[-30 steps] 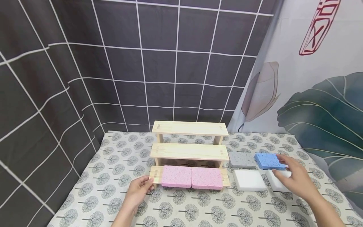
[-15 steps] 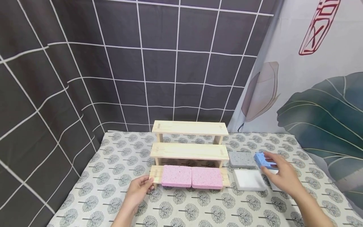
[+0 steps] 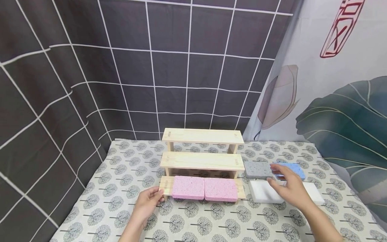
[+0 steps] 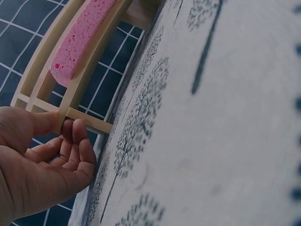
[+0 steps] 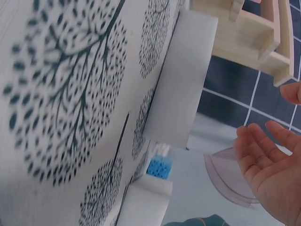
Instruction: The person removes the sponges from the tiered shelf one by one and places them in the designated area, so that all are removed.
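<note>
A three-step wooden shelf [image 3: 201, 160] stands on the cloth. Two pink sponges, a left one [image 3: 188, 187] and a right one [image 3: 221, 189], lie side by side on its lowest step. My left hand [image 3: 146, 203] pinches the left end of that step, thumb above and fingertips beneath, as the left wrist view shows. Over on the right, my right hand [image 3: 290, 189] hovers with spread, slightly bent fingers and holds nothing. Beneath and around it lie a grey sponge [image 3: 256, 169], a partly covered blue sponge [image 3: 296, 169], and two white sponges, one nearer the shelf [image 3: 262, 194] and one farther right [image 3: 315, 194].
The table is covered by a tree-print cloth [image 3: 193, 223]. A dark curtain [image 3: 169, 70] with white grid lines hangs behind and to the left. A pale hanging [image 3: 308, 101] with painted leaves and a red seal closes off the right.
My right hand has moved left from over the blue sponge toward the grey one, uncovering the right white sponge. My left hand has stayed on the shelf.
</note>
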Action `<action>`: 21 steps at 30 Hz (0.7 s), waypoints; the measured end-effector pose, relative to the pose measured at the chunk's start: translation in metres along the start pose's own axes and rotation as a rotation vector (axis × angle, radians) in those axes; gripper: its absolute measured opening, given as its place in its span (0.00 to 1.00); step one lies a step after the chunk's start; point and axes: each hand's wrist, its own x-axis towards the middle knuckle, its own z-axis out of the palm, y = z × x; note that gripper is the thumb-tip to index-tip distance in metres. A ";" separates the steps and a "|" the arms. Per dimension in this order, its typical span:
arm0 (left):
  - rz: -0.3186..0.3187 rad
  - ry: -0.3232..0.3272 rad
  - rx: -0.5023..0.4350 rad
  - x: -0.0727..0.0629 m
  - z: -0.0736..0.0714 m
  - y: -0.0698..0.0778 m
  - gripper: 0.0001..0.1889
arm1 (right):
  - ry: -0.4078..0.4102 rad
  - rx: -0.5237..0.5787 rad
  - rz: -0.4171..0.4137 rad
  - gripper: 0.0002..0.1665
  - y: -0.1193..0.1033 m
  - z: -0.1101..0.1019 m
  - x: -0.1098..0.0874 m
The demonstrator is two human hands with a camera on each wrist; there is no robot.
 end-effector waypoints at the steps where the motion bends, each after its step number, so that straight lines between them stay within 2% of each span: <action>1: -0.001 0.001 -0.001 0.000 0.000 0.000 0.21 | -0.002 0.000 -0.002 0.30 -0.001 0.001 0.000; 13: -0.003 0.006 -0.012 0.000 0.000 -0.001 0.20 | 0.027 0.040 -0.067 0.32 -0.015 0.009 0.007; 21: -0.005 0.001 0.000 -0.001 0.000 0.001 0.21 | 0.017 0.082 -0.096 0.32 -0.022 0.013 0.011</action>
